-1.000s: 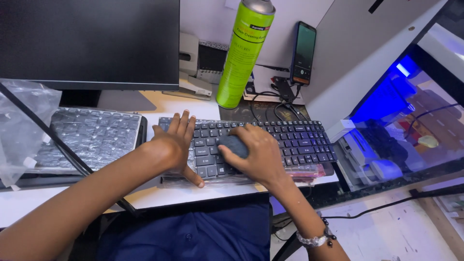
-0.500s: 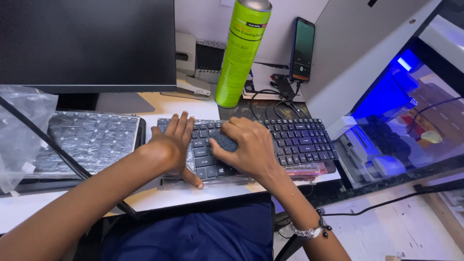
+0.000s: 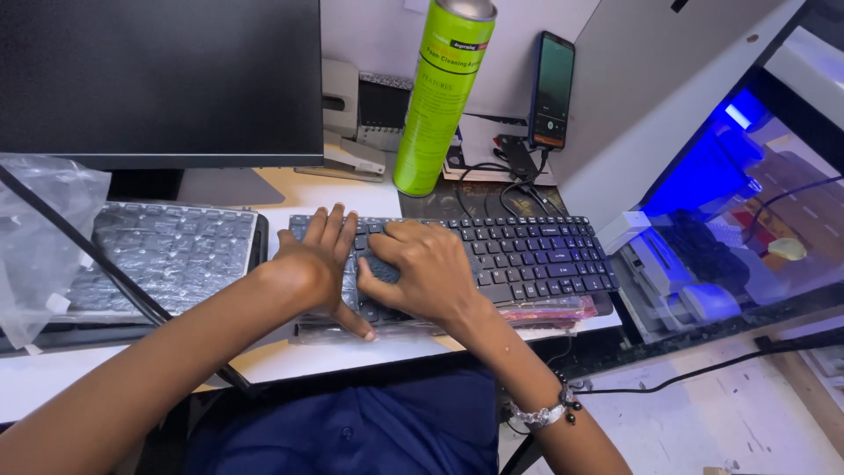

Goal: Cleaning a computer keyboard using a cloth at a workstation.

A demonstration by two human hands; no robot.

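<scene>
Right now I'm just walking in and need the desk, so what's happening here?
A person sits at the desk with both hands on a black keyboard. The left hand steadies its left end, and the right hand presses a dark cloth onto the keys. A green spray can stands upright behind it.

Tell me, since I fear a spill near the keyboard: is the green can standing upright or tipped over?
Nearly upright: the green spray can stands on its base on the desk behind the black keyboard, leaning only slightly in the view.
</scene>
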